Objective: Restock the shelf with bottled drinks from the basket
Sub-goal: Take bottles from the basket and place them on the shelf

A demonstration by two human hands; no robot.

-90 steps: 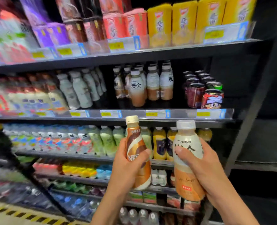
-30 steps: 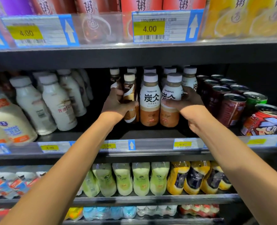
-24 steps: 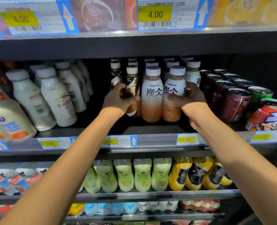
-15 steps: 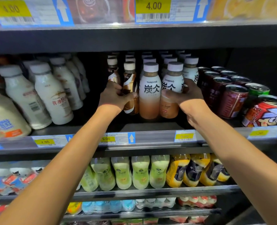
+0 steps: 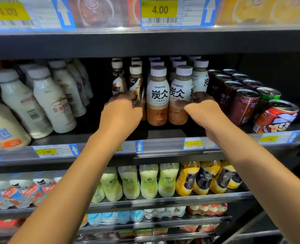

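Hidden behind the left hand (image 5: 121,111): the lower half and base of the brown coffee bottle (image 5: 136,85), gripped with curled fingers, thumb across its front. Likewise to the right: lower label of the Tanbing latte bottle (image 5: 180,95) covered by the right hand (image 5: 203,110), thumb laid across the front, fingers curled round the far side and out of sight. Both bottles upright just toward 12 o'clock from the middle of the view, the latte's base down on the middle shelf (image 5: 163,134). Between them, a second Tanbing bottle (image 5: 157,95), touching or nearly touching; hard to say which. Further back toward 12, only caps of more rows, bodies lost in the dark.

Cut off at 9 o'clock: white milk bottles (image 5: 52,103), leaning. At 3 o'clock: dark red cans (image 5: 242,106), a green can (image 5: 268,94) partly masked, a red cartoon can (image 5: 276,118) tilted at the shelf front.

Blurred upper price tag (image 5: 159,10) at 12 o'clock, "4.00" readable; "2.90" on the tag (image 5: 47,151) at 8 o'clock. Toward 6 o'clock, on a lower shelf, green bottles (image 5: 148,182) and yellow bottles (image 5: 203,176), partly crossed by both forearms. Dark metal shelving with clear plastic rail fronts, dim at the right edge.
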